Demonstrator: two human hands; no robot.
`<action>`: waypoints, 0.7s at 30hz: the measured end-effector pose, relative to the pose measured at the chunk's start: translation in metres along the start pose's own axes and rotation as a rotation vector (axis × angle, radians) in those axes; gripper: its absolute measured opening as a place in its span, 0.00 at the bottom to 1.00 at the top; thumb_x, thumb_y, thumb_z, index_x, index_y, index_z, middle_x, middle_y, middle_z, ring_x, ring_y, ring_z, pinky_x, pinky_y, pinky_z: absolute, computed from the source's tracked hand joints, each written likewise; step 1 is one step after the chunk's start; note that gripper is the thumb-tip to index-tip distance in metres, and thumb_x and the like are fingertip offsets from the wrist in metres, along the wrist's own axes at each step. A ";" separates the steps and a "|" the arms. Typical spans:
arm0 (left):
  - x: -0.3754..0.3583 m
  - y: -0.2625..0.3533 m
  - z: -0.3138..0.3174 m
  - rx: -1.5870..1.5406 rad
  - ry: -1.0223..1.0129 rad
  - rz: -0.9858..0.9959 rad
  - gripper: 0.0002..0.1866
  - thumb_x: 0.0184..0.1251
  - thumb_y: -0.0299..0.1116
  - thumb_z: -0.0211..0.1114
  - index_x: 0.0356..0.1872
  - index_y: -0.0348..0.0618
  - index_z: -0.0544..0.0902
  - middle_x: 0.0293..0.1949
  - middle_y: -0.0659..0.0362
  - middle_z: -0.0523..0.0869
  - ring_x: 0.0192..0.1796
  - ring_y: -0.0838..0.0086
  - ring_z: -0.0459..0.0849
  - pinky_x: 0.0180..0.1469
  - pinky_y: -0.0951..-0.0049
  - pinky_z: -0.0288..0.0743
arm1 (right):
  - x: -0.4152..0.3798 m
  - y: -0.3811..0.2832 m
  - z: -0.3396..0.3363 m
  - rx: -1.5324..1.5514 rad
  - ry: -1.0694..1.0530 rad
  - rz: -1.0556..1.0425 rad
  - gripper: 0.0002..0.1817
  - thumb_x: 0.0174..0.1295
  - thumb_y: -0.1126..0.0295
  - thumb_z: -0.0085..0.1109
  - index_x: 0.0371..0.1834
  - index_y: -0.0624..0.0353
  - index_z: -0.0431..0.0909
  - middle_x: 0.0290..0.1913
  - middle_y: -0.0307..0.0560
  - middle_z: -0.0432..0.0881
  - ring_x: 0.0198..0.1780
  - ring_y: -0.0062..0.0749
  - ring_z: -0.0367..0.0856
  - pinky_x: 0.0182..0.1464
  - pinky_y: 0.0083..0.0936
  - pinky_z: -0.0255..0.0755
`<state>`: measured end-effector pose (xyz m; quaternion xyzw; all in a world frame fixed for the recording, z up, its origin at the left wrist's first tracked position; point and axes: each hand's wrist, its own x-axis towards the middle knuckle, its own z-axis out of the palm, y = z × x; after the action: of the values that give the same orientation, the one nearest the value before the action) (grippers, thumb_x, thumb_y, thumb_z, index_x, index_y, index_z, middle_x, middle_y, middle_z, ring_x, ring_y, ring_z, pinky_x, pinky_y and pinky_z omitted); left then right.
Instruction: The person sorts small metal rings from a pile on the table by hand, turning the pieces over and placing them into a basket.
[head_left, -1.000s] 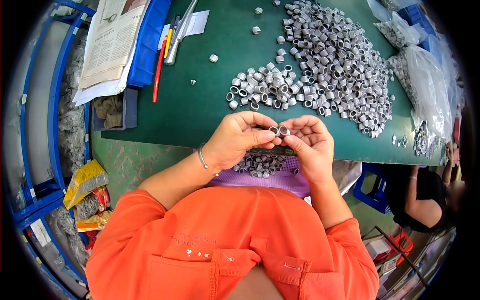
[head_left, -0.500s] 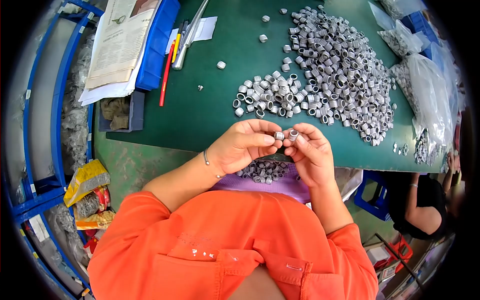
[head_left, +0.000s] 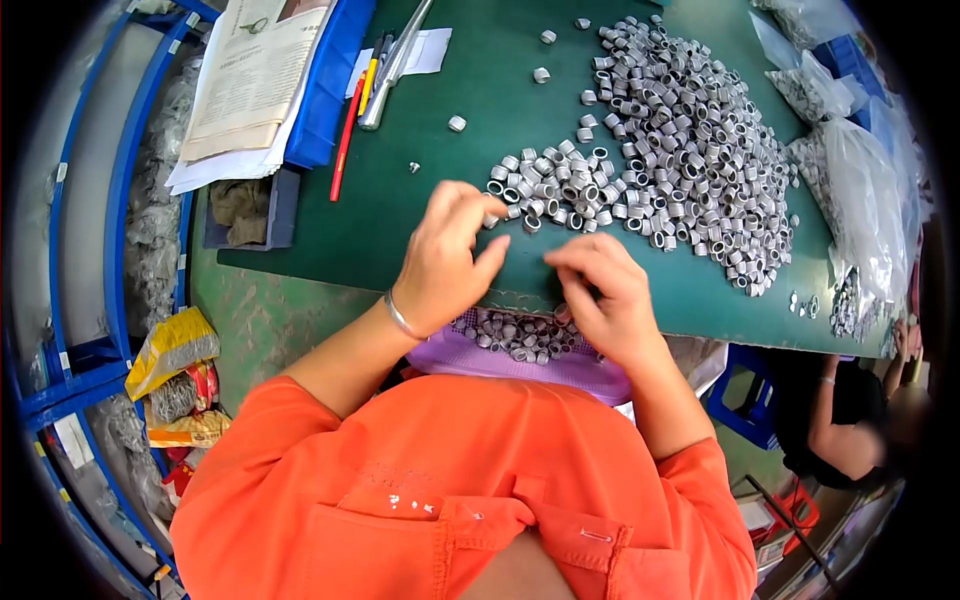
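Note:
Short, ridged grey metal sleeves [head_left: 690, 150] lie in a big heap on the green table, with a smaller cluster [head_left: 560, 185] at its near left. My left hand [head_left: 445, 255] reaches to that cluster's left edge, thumb and forefinger apart. Its fingertips are at a single sleeve [head_left: 490, 219]; no grip on it shows. My right hand [head_left: 607, 295] hovers by the table's front edge, fingers loosely bent, with nothing visible between them. Just below its thumb is another sleeve [head_left: 563, 314]. Beneath the table edge, a purple basket [head_left: 590, 378] in my lap holds many sleeves.
Pens [head_left: 347, 140] and a metal tool [head_left: 395, 65] lie at the left, beside a blue bin [head_left: 330, 90] with papers. Plastic bags of parts [head_left: 860, 200] stand at the right. Another person's arm [head_left: 825, 410] shows at lower right. Blue shelving [head_left: 120, 200] rises at far left.
Both hands held a metal sleeve each, close together. Now they are apart: the left has moved up and left to the cluster, the right has dropped slightly, and neither visibly holds its sleeve.

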<state>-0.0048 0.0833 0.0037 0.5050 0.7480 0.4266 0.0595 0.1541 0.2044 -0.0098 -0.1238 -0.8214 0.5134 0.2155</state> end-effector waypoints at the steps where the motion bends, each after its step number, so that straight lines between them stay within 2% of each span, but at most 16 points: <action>1: 0.003 -0.007 0.002 0.046 -0.003 0.006 0.10 0.49 0.20 0.67 0.34 0.38 0.79 0.37 0.57 0.76 0.24 0.75 0.73 0.28 0.78 0.70 | 0.010 0.001 0.008 -0.150 0.073 -0.102 0.13 0.50 0.84 0.57 0.40 0.61 0.80 0.38 0.47 0.77 0.37 0.40 0.76 0.40 0.29 0.72; 2: 0.004 -0.013 0.004 0.090 -0.004 0.011 0.09 0.50 0.20 0.67 0.34 0.37 0.79 0.36 0.57 0.76 0.25 0.74 0.75 0.29 0.77 0.72 | 0.018 0.002 0.016 -0.300 0.144 -0.204 0.14 0.49 0.83 0.58 0.40 0.61 0.80 0.37 0.48 0.77 0.37 0.42 0.76 0.40 0.31 0.72; 4: 0.002 -0.018 0.003 0.069 -0.052 0.009 0.09 0.51 0.19 0.66 0.34 0.36 0.79 0.36 0.57 0.77 0.26 0.74 0.77 0.30 0.76 0.73 | 0.027 0.003 0.028 -0.431 0.170 -0.215 0.13 0.48 0.81 0.59 0.40 0.63 0.78 0.38 0.48 0.77 0.38 0.44 0.76 0.40 0.34 0.72; 6: 0.000 -0.019 -0.001 0.054 -0.101 -0.001 0.08 0.52 0.19 0.66 0.34 0.35 0.79 0.35 0.57 0.78 0.27 0.73 0.78 0.31 0.76 0.73 | 0.026 0.004 0.032 -0.423 0.196 -0.223 0.13 0.48 0.82 0.59 0.39 0.64 0.78 0.38 0.49 0.77 0.38 0.45 0.75 0.41 0.34 0.72; 8: -0.004 -0.014 -0.004 -0.112 -0.175 -0.135 0.09 0.53 0.18 0.65 0.37 0.35 0.80 0.34 0.58 0.79 0.30 0.76 0.80 0.32 0.78 0.75 | 0.023 0.005 0.025 -0.419 0.156 -0.217 0.13 0.48 0.83 0.59 0.39 0.64 0.78 0.39 0.50 0.77 0.38 0.44 0.76 0.40 0.33 0.73; 9: -0.004 -0.010 -0.006 -0.253 -0.210 -0.247 0.09 0.57 0.19 0.63 0.41 0.34 0.81 0.38 0.58 0.81 0.34 0.78 0.82 0.36 0.80 0.77 | 0.021 0.005 0.022 -0.419 0.122 -0.205 0.13 0.48 0.84 0.59 0.39 0.64 0.78 0.39 0.51 0.77 0.38 0.44 0.77 0.40 0.32 0.74; 10: -0.005 -0.011 -0.006 -0.255 -0.210 -0.246 0.09 0.57 0.19 0.63 0.41 0.34 0.81 0.38 0.58 0.81 0.34 0.78 0.82 0.36 0.80 0.77 | 0.019 0.002 0.021 -0.421 0.121 -0.205 0.13 0.48 0.84 0.59 0.39 0.64 0.78 0.39 0.51 0.77 0.38 0.44 0.77 0.40 0.32 0.74; 12: -0.008 -0.012 -0.004 -0.864 -0.311 -0.608 0.11 0.61 0.19 0.61 0.45 0.32 0.80 0.40 0.56 0.82 0.38 0.75 0.84 0.41 0.79 0.78 | 0.013 -0.005 0.018 -0.074 0.168 0.021 0.13 0.50 0.85 0.59 0.39 0.63 0.78 0.40 0.50 0.78 0.38 0.39 0.79 0.38 0.27 0.75; 13: -0.009 -0.010 -0.004 -0.870 -0.309 -0.610 0.11 0.61 0.19 0.61 0.45 0.32 0.80 0.40 0.56 0.82 0.38 0.75 0.84 0.41 0.79 0.78 | 0.010 -0.009 0.014 0.100 0.161 0.155 0.12 0.53 0.85 0.59 0.40 0.62 0.79 0.40 0.47 0.78 0.38 0.30 0.81 0.37 0.21 0.76; 14: -0.009 -0.007 -0.005 -0.966 -0.318 -0.653 0.12 0.62 0.19 0.61 0.46 0.30 0.79 0.41 0.54 0.83 0.39 0.74 0.84 0.42 0.78 0.79 | 0.006 -0.009 0.012 0.258 0.164 0.261 0.11 0.56 0.86 0.57 0.42 0.65 0.78 0.40 0.45 0.80 0.39 0.26 0.81 0.40 0.20 0.77; 16: -0.009 -0.004 -0.006 -1.068 -0.324 -0.696 0.13 0.63 0.20 0.60 0.48 0.29 0.77 0.41 0.53 0.83 0.41 0.72 0.85 0.44 0.78 0.79 | 0.002 -0.009 0.009 0.708 0.173 0.464 0.11 0.58 0.86 0.56 0.44 0.68 0.77 0.41 0.48 0.82 0.41 0.28 0.82 0.43 0.21 0.78; 18: -0.009 -0.002 -0.005 -1.259 -0.356 -0.724 0.14 0.62 0.19 0.60 0.49 0.29 0.76 0.41 0.52 0.83 0.42 0.71 0.85 0.45 0.77 0.80 | -0.001 -0.008 0.004 0.809 0.145 0.483 0.11 0.58 0.85 0.56 0.45 0.69 0.76 0.41 0.50 0.82 0.41 0.30 0.83 0.44 0.22 0.79; 21: -0.008 0.001 -0.007 -1.302 -0.384 -0.757 0.13 0.62 0.20 0.60 0.49 0.30 0.76 0.42 0.52 0.83 0.43 0.71 0.85 0.45 0.77 0.80 | -0.005 -0.005 0.002 0.976 0.125 0.485 0.11 0.59 0.85 0.55 0.46 0.70 0.75 0.42 0.53 0.82 0.42 0.32 0.84 0.45 0.23 0.79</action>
<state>-0.0039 0.0725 0.0058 0.1436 0.4448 0.6358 0.6142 0.1574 0.1989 -0.0068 -0.2256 -0.4216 0.8613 0.1715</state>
